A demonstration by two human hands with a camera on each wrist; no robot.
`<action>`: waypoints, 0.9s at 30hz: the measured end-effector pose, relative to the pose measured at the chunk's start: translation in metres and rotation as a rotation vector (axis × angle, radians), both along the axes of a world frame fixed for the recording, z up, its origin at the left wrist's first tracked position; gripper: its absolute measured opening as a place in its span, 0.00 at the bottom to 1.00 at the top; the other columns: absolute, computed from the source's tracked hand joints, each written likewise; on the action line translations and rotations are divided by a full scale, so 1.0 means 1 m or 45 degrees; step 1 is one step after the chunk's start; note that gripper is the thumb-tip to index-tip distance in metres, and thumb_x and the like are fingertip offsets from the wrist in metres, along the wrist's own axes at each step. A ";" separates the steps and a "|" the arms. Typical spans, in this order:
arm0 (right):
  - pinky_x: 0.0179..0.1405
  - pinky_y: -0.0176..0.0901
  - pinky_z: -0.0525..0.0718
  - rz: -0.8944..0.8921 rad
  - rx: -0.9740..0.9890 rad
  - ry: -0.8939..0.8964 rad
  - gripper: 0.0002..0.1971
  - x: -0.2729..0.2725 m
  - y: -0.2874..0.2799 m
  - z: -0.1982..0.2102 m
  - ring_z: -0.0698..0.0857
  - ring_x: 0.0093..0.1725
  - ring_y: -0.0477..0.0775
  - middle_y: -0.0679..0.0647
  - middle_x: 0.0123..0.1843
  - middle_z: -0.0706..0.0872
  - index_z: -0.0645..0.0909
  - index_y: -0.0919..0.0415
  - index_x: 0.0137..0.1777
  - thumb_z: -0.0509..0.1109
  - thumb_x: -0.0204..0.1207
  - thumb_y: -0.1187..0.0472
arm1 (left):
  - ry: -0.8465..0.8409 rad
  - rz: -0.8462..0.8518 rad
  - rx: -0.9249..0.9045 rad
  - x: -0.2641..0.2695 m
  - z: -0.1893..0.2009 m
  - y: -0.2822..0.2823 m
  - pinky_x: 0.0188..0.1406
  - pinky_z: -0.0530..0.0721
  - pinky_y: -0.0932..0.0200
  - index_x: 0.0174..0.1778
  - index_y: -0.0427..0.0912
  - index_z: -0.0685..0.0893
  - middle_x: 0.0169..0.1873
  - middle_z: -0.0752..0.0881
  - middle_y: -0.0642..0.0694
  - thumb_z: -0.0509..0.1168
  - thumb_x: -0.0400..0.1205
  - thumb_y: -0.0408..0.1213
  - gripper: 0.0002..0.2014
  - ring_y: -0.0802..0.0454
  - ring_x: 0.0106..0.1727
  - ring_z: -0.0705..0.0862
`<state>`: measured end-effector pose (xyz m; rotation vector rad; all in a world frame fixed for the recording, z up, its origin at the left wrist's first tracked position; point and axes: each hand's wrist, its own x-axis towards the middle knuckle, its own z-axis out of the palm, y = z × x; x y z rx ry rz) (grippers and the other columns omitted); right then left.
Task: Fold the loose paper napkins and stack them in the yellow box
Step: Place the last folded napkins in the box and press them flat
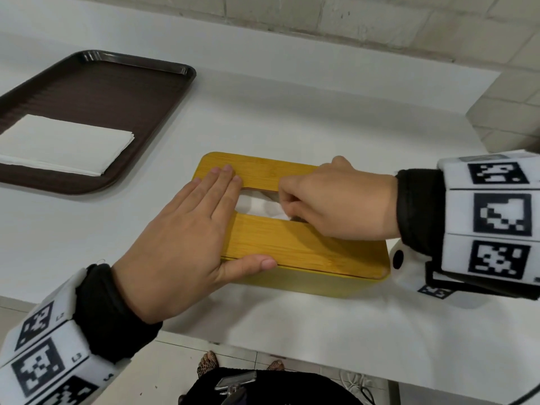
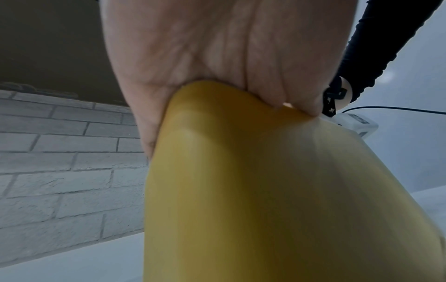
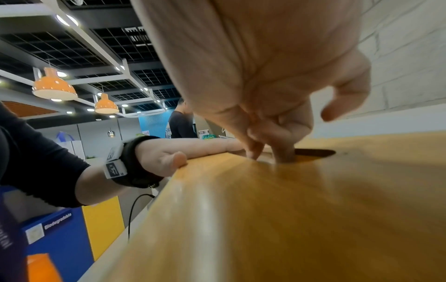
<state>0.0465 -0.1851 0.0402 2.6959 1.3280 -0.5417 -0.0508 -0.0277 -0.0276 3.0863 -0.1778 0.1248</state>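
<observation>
The yellow box (image 1: 321,283) sits on the white table, closed by a wooden lid (image 1: 306,249) with a slot. White napkin paper (image 1: 257,207) shows in the slot. My left hand (image 1: 204,217) lies flat on the lid's left end, fingers straight and thumb along the front edge. My right hand (image 1: 287,206) curls its fingers into the slot and pinches the napkin there. The left wrist view shows the palm (image 2: 217,47) on the box corner (image 2: 241,190). In the right wrist view the fingertips (image 3: 282,156) dip into the slot in the lid (image 3: 289,209). The box's inside is hidden.
A dark brown tray (image 1: 117,92) lies at the back left and carries a flat stack of folded white napkins (image 1: 64,143). A brick wall runs behind the table. The table's near edge is just below the box, with floor beyond it.
</observation>
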 end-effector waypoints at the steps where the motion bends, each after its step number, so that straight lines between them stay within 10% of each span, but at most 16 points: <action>1: 0.57 0.48 0.65 -0.027 0.037 0.001 0.06 -0.001 0.001 0.001 0.71 0.35 0.45 0.43 0.36 0.75 0.70 0.53 0.47 0.55 0.83 0.63 | -0.005 0.000 0.001 0.000 0.000 0.000 0.71 0.57 0.52 0.71 0.25 0.72 0.71 0.73 0.28 0.38 0.78 0.71 0.50 0.33 0.72 0.73; 5: 0.49 0.47 0.64 -0.055 -0.081 -0.081 0.07 -0.006 0.002 0.003 0.73 0.38 0.53 0.49 0.39 0.76 0.72 0.56 0.50 0.53 0.85 0.59 | -0.004 -0.004 -0.004 0.000 0.000 0.001 0.71 0.58 0.52 0.71 0.25 0.72 0.71 0.73 0.28 0.38 0.78 0.71 0.50 0.33 0.72 0.73; 11: 0.43 0.46 0.63 0.059 -0.302 -0.340 0.19 -0.013 0.012 0.010 0.64 0.27 0.49 0.49 0.30 0.65 0.61 0.55 0.29 0.55 0.85 0.60 | 0.000 0.006 -0.013 -0.001 0.000 0.001 0.71 0.57 0.53 0.71 0.26 0.72 0.71 0.73 0.29 0.39 0.78 0.71 0.50 0.34 0.72 0.73; 20: 0.40 0.41 0.70 -0.017 -0.326 -0.042 0.16 -0.001 0.019 0.006 0.77 0.44 0.53 0.52 0.45 0.79 0.79 0.61 0.56 0.55 0.84 0.51 | 0.017 0.020 0.004 -0.001 0.002 0.000 0.71 0.56 0.55 0.69 0.25 0.74 0.69 0.75 0.29 0.38 0.79 0.70 0.49 0.34 0.70 0.75; 27: 0.38 0.41 0.78 -0.047 -0.249 -0.015 0.09 0.007 0.019 0.003 0.84 0.45 0.55 0.53 0.41 0.84 0.84 0.60 0.50 0.63 0.80 0.57 | 0.071 0.027 -0.020 -0.001 0.005 -0.001 0.71 0.57 0.53 0.70 0.26 0.74 0.69 0.75 0.29 0.38 0.78 0.71 0.49 0.34 0.71 0.75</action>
